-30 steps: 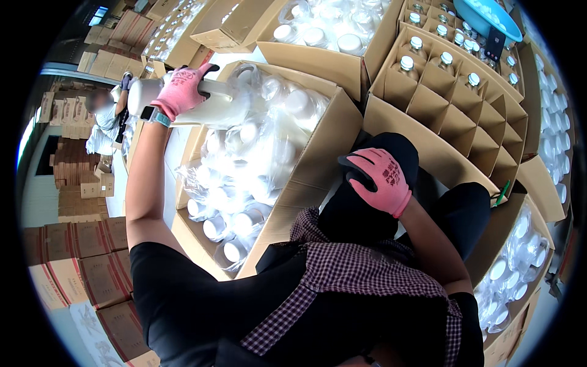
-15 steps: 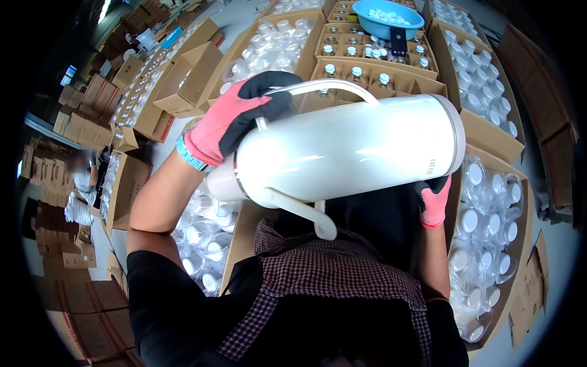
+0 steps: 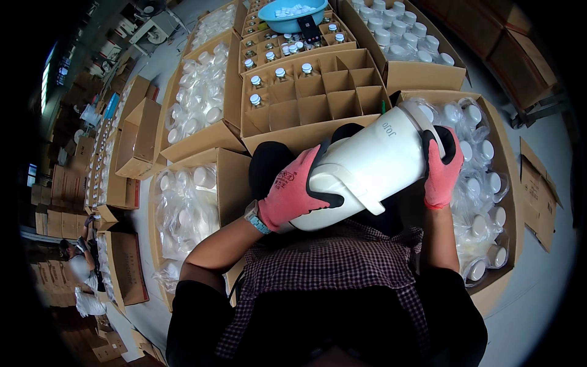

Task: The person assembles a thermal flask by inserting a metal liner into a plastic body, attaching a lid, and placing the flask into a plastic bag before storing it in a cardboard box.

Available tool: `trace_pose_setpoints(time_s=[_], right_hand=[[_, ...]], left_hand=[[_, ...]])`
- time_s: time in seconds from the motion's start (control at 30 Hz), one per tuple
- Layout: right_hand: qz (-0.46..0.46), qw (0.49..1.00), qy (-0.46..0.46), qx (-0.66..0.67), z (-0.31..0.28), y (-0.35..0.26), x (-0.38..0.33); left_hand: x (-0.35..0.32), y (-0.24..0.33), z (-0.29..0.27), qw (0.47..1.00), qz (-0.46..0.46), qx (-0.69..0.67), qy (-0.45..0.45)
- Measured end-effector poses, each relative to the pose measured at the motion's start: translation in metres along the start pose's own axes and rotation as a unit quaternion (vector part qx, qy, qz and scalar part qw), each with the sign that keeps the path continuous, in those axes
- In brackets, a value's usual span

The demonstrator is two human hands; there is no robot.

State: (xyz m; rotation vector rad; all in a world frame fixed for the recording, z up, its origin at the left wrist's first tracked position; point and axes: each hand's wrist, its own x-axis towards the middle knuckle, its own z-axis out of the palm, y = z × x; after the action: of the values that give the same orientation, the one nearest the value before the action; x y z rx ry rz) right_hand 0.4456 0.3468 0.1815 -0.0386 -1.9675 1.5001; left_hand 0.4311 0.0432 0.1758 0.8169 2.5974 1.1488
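A white thermos jug (image 3: 385, 153) lies tilted above my lap, its base up to the right and its top end low on the left. My left hand (image 3: 296, 192), in a pink glove with dark fingers, is closed around the jug near its white handle (image 3: 345, 183). At the other end my right hand (image 3: 443, 168), gloved alike, grips the grey base rim. The top end is partly hidden by my left hand and forearm. Beyond the jug stands a divided carton (image 3: 318, 134) with several white-capped glass bottles (image 3: 280, 74) in its cells.
Open cartons of plastic-wrapped white-topped items stand at my left (image 3: 235, 183) and right (image 3: 518, 208). Farther off, a blue basin (image 3: 293, 24) of small white pieces and a dark phone-like object (image 3: 309, 29) rest on bottle cartons. A person (image 3: 85, 263) is at far left; flattened cardboard (image 3: 538, 192) lies right.
The jug has come lower and nearer my lap, and its base has turned upward. My left hand has moved down along it; my right hand has come from beneath to the base rim.
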Motion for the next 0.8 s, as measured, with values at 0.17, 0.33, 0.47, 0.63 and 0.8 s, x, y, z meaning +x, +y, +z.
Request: trace_pose_setpoints(time_s=[0.17, 0.33, 0.47, 0.63, 0.8], right_hand=[[-0.254, 0.947, -0.113, -0.163, 0.048, -0.097, 0.042], [-0.337, 0.897, -0.202, -0.204, 0.157, -0.083, 0.041], [-0.276, 0.837, -0.373, -0.29, 0.189, -0.088, 0.025], [-0.284, 0.873, -0.34, -0.205, 0.209, -0.051, 0.037], [-0.227, 0.885, -0.403, -0.05, 0.22, -0.015, 0.081]], left_hand=[[0.009, -0.031, 0.018, 0.977, 0.031, -0.207, 0.049], [-0.044, -0.087, 0.002, 0.986, -0.076, -0.145, 0.023], [-0.065, -0.15, -0.004, 0.984, -0.015, -0.098, 0.145], [0.048, -0.095, -0.075, 0.85, 0.017, -0.393, 0.351], [0.09, -0.144, -0.059, 0.792, 0.056, -0.592, 0.138]])
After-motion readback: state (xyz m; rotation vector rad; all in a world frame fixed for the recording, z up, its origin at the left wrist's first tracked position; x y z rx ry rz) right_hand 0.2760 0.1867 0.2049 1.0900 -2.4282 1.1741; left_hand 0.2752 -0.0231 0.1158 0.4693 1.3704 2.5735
